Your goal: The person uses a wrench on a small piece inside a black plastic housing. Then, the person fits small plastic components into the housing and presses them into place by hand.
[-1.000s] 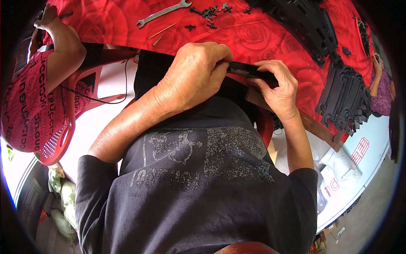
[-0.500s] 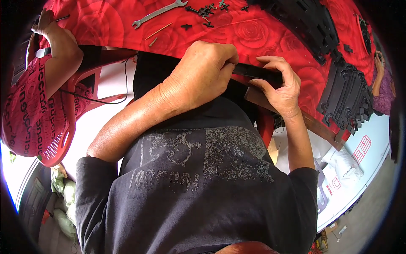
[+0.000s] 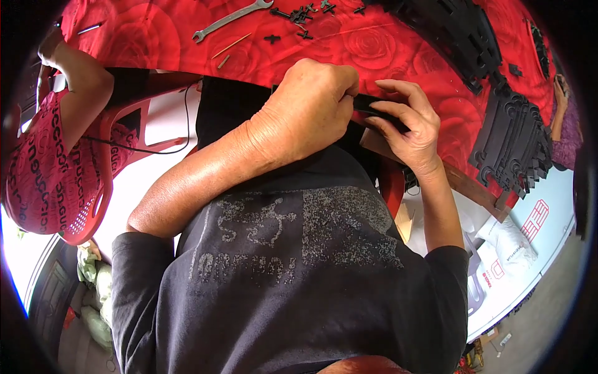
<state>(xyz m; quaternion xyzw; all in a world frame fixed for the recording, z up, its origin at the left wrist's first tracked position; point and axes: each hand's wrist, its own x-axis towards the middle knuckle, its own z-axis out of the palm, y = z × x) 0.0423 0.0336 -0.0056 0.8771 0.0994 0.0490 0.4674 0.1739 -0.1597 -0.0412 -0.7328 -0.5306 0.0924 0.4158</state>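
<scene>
In front of my chest, at the red cloth's near edge, a long black plastic-looking part (image 3: 364, 102) spans the gap between my hands. My left hand (image 3: 314, 106) is closed in a fist-like grip at its left end, the fingertips turned away from sight. My right hand (image 3: 416, 128) pinches the right end, thumb below and curled fingers above. Much of the part is covered by my fingers, so its full shape is hidden. Beyond my hands, small black cross-shaped pieces (image 3: 272, 38) lie on the cloth near an open-ended wrench (image 3: 232, 20).
Two thin wooden sticks (image 3: 235, 45) rest on the red cloth (image 3: 149, 34). Large black moulded parts (image 3: 458, 37) and a stack of black parts (image 3: 512, 134) lie to the right. A person in a patterned red garment (image 3: 53, 168) sits left by a red plastic chair (image 3: 93, 215); another person's hand (image 3: 562, 93) shows far right.
My left hand has shifted slightly right, toward my right hand. The fingers of my right hand have moved a little along the black part. The left person's arm has drawn slightly leftward.
</scene>
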